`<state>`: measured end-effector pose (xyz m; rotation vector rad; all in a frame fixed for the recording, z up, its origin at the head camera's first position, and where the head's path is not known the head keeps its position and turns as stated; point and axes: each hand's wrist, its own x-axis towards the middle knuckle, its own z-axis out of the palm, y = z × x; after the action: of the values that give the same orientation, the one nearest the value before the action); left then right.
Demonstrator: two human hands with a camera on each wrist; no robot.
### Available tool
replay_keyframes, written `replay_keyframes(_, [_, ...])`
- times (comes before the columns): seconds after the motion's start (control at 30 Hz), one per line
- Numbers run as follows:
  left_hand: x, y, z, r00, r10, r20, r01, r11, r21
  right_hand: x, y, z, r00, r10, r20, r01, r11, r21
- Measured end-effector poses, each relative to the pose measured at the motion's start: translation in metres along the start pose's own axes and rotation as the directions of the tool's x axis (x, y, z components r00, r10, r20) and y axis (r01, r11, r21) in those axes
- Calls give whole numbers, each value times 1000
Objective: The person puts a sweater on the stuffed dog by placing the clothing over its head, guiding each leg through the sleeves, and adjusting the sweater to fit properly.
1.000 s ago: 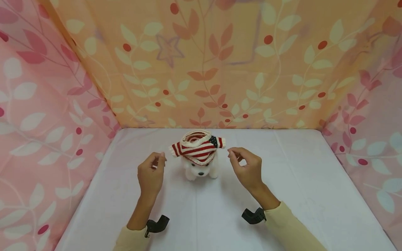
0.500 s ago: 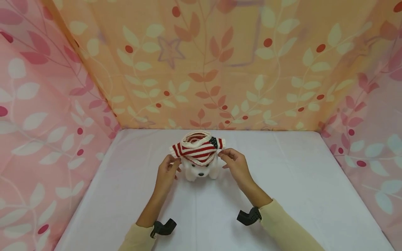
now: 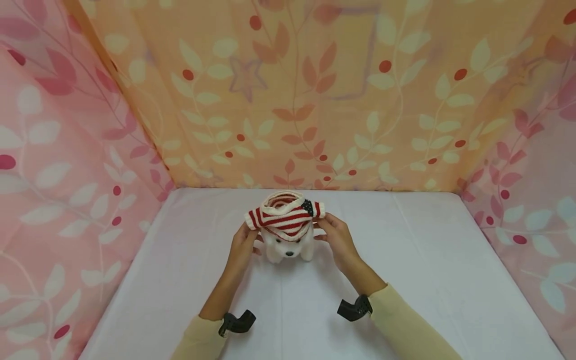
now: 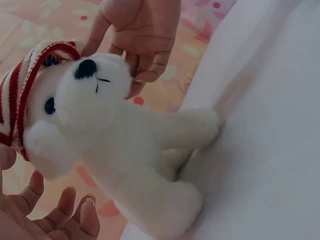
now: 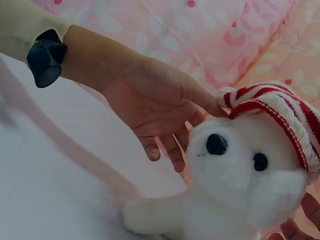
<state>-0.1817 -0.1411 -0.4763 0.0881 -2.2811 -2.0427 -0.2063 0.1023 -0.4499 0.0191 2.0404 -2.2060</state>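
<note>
A white plush dog (image 3: 289, 248) stands on the table facing me, with black eyes and nose. Over the top of its head sits a small knitted sweater (image 3: 288, 220), striped red and white with a dark dotted patch; its neck opening faces up and its sleeves stick out sideways. My left hand (image 3: 240, 250) pinches the sweater by the sleeve on the left. On the other side my right hand (image 3: 339, 240) pinches it under the right sleeve. In the right wrist view the left hand's (image 5: 155, 95) thumb reaches the sweater's edge while other fingers hang loose. Some fingertips are hidden behind the knit.
A white cloth covers the table (image 3: 288, 310). Behind it hangs an orange leaf-patterned curtain (image 3: 288, 100), with pink patterned cloth (image 3: 54, 200) at the sides. Black wrist cameras (image 3: 238, 322) are worn at both sleeves.
Both hands have moved inward from beside the dog and taken hold of the sweater at its two sides. The dog and sweater have hardly moved.
</note>
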Motion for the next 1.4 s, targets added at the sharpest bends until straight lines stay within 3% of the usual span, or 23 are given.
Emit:
replay_keyframes(0.17, [-3, -3, 3, 1000, 28, 12, -28, 998, 51, -2, 4, -1, 1000, -3, 20, 4, 1000, -28])
replay_keyframes(0.33, [-3, 10, 4, 999, 36, 32, -39, 997, 73, 0, -1, -2, 997, -61, 38, 64, 995, -81])
replay_keyframes(0.67, [-3, 10, 7, 998, 16, 60, -12, 998, -58, 1, -7, 0, 997, -77, -10, 74, 984, -159])
replay_keyframes(0.83, [-6, 13, 6, 996, -56, 62, 62, 994, -89, -3, -9, 0, 997, -46, -57, 35, 985, -167])
replay_keyframes(1.0, [-11, 14, 4, 986, -127, 108, 147, 968, -201, -7, -7, -4, 999, 21, -48, -26, 996, -87])
replay_keyframes(1.17, [-14, 11, 3, 983, -131, 127, 166, 933, -319, -8, 1, -10, 998, 63, 8, -63, 998, -18])
replay_keyframes(1.4, [-19, -4, 4, 973, -175, 151, 222, 887, -405, -10, 23, -15, 987, 128, 98, -132, 991, 36])
